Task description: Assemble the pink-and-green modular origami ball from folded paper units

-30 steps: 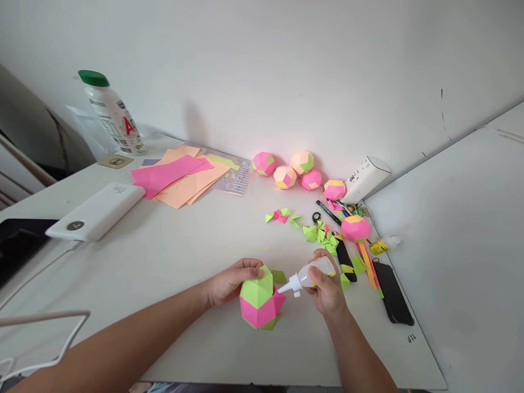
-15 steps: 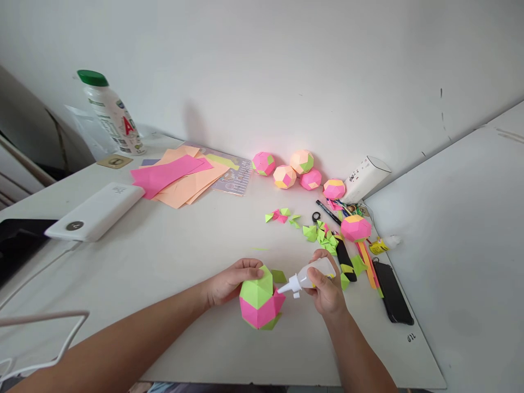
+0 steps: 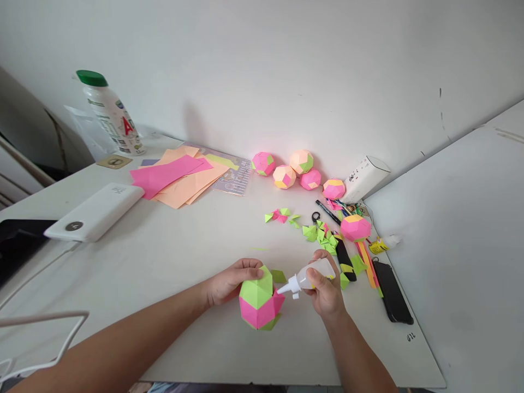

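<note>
Six paper balls [image 3: 302, 162] look finished. Seventh ball [image 3: 257, 308], near table [image 3: 204, 349] front, seems part-built, right side open. Left hand [image 3: 232, 279] fingers curled, gripping it; right hand [image 3: 328, 292] wrapped round glue bottle [image 3: 313, 274], nozzle [image 3: 291, 285] at pink flap [image 3: 279, 300].

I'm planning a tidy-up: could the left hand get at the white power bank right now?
Probably not without letting go: the left hand grips the green-and-pink paper ball. Otherwise, nothing seems to block its way to the white power bank.
</note>
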`<state>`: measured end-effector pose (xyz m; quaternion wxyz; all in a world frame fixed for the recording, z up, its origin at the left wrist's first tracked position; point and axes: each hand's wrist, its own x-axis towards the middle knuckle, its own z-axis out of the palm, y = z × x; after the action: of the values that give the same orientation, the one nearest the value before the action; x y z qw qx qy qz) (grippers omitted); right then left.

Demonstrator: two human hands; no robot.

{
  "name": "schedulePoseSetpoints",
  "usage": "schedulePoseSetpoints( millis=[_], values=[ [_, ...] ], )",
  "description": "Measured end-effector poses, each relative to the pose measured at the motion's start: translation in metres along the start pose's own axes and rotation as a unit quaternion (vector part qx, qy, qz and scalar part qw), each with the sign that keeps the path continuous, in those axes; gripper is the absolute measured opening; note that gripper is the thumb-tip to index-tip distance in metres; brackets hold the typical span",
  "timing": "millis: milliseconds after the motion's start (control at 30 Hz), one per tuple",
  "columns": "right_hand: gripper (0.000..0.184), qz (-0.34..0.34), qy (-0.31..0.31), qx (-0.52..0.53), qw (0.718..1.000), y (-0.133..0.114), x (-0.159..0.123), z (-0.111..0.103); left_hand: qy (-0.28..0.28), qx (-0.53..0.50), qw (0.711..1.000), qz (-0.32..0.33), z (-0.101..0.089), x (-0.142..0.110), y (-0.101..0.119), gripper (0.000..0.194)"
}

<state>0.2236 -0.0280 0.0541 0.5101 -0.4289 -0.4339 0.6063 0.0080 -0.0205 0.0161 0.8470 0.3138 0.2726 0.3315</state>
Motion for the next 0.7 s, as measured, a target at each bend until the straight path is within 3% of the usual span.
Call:
schedulePoseSetpoints(
  millis=[700],
  values=[
    [0.040,0.007,0.005,0.011,1.000,-0.0014,-0.0010,0.0030,-0.002,0.008,1.000,0.001,-0.0014,0.0007,-0.0006,0.030]
  ],
)
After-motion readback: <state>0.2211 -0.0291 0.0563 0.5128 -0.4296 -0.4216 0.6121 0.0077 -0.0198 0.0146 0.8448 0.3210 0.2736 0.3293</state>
